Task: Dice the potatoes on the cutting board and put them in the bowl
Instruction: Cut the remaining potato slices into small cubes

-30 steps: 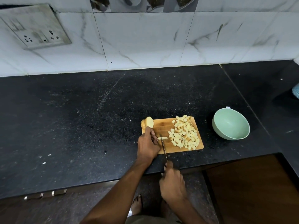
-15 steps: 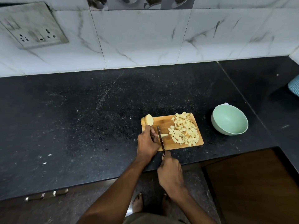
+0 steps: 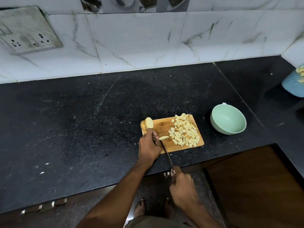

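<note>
1. The right hand (image 3: pixel 182 186), nearest the viewer, has its grip closed around the handle of a knife (image 3: pixel 166 153), out past the front edge of the worktop (image 3: pixel 82 129).
2. From that grip the blade runs up and to the left, its tip reaching a potato strip (image 3: pixel 164 137) on the cutting board (image 3: pixel 162 127).
3. Just left of the blade, the left hand (image 3: pixel 148 145) rests on the board's near left corner, its grip curled around the strip, pinning it to the wood.
4. Beyond the left hand's grip, at the board's far left corner, stand uncut potato slices (image 3: pixel 148 122), leaning against each other.
5. To the right of both grips, a heap of diced potato (image 3: pixel 185 131) covers the right half of the board.
6. Farther right, apart from the board, a pale green bowl (image 3: pixel 227 119) sits on the worktop with nothing visible inside.
7. At the far right edge, a blue woven basket (image 3: pixel 294 84) holds more yellow pieces.
</note>
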